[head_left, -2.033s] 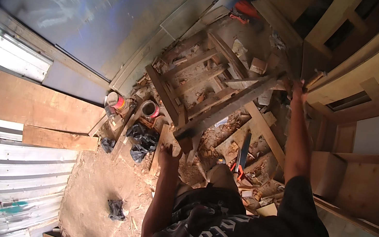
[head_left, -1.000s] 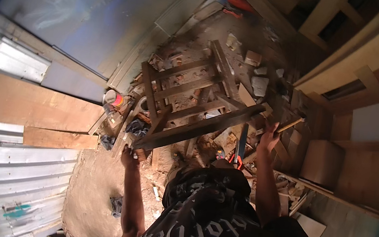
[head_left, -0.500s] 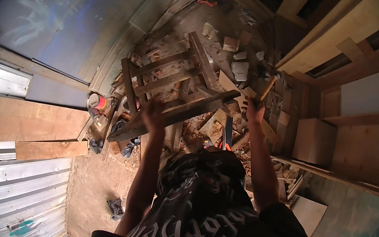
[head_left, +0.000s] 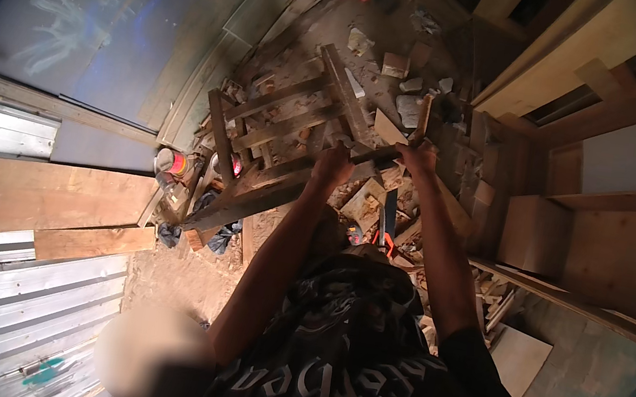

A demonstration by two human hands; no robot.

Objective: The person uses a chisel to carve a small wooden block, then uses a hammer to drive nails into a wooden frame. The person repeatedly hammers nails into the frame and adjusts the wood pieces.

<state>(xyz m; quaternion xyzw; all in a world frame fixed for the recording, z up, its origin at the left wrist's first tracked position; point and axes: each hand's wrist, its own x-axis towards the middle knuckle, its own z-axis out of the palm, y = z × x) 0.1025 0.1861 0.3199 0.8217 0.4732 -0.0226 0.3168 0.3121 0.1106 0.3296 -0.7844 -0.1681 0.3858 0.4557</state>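
Littered floor (head_left: 178,284) all around, and up it comes: a dark wooden frame (head_left: 287,128), slats spreading ahead and left of the left hand (head_left: 333,166), what props it underneath impossible to tell. Its long near beam (head_left: 256,199) runs right under those left fingers, and they're clamped over it, seemingly to steady that edge. Below the right hand (head_left: 420,160), nearer the body, a saw (head_left: 389,216) with an orange handle, perhaps parked there to stay within reach. Now the right fingers, bunched at the beam's right end, just beside the left ones; sharing one end probably gives better control of it. And smallest, a slim wooden stick (head_left: 425,116), standing up from the right fingers, which wrap it, apparently leaving only their tips for the beam.
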